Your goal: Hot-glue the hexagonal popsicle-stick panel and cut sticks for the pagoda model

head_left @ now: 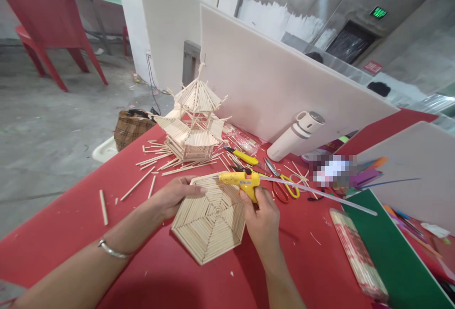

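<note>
My left hand [179, 195] grips the upper left edge of a hexagonal panel [209, 223] made of thin wooden sticks laid in rings, its thumb on top. In my right hand [262, 216] is a yellow hot glue gun [239, 179], its nozzle pointing left over the panel's far edge. A long clear glue stick [320, 193] sticks out of the gun's back to the right. Whether the nozzle touches the panel I cannot tell. Just beyond stands a pagoda model [197, 119] built of the same sticks, with two tiers of roof.
Loose sticks [156, 157] lie around the pagoda. A yellow utility knife [243, 156], scissors [284, 178] and a white bottle [295, 136] stand or lie behind the gun. A packet of sticks [359, 254] lies at right by a green board [384, 238]. White partitions [284, 77] border the red table [138, 271].
</note>
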A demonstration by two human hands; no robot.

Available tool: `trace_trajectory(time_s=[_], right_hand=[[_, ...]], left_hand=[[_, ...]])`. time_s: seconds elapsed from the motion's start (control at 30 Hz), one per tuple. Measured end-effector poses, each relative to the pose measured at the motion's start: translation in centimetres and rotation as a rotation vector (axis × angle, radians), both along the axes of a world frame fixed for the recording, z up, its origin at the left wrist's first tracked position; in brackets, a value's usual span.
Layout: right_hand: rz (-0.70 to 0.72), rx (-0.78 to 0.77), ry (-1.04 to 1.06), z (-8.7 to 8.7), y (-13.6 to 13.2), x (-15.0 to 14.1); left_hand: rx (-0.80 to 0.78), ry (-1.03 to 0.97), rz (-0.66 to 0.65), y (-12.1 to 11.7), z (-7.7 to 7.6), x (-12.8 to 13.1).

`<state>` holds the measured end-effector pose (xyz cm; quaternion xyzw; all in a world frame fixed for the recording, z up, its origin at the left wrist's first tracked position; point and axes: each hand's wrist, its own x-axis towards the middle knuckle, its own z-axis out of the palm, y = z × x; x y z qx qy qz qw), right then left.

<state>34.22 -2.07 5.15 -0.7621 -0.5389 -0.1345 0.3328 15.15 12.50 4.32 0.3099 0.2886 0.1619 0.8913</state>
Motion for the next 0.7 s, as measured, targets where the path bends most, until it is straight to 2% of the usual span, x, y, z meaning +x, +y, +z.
trace_trajectory(time_s=[0.1,0.2,0.47,0.57,0.7], right_hand=[[0.027,-0.033,0.013,1.1,0.1,0.9],[0.069,-0.086,-0.009,3.1,0.4,2.0],[0.195,-0.236,-0.226,8.3,2.5,3.3],[0.237,-0.273,-0.24,9.3,3.5,3.5],[0.288,-0.309,-0.257,9.8,4.6,4.0]], left_hand=[[0.039,-0.057,-0.057,-0.4,0.3,-0.2],[0.054,-0.104,-0.103,-0.8,0.5,-0.3],[0.102,-0.17,-0.212,-1.1,1.0,-0.8],[0.121,-0.145,-0.215,-1.0,1.2,-0.9],[0.138,-0.102,-0.204,-1.0,1.5,-0.9]])
